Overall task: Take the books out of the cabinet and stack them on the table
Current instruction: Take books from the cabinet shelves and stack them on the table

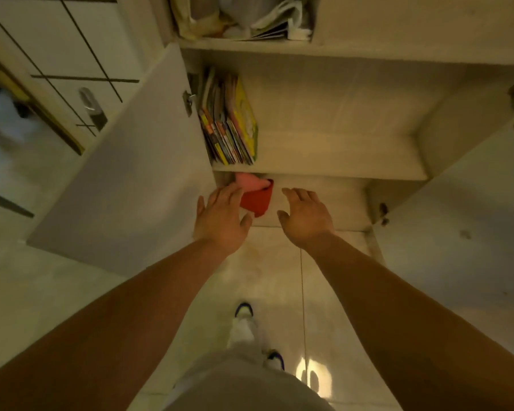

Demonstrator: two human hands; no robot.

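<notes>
Standing books (pixel 228 120) above both empty hands (pixel 221 216).

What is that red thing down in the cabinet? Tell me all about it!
The red thing looks like soft folded cloth, deep red with a lighter pink part on top. It lies on the lowest shelf of the open cabinet, at its left end, below the shelf that holds the row of books. The left hand, fingers spread, reaches to its left edge and partly covers it; whether they touch is unclear. The right hand is apart from it.
</notes>
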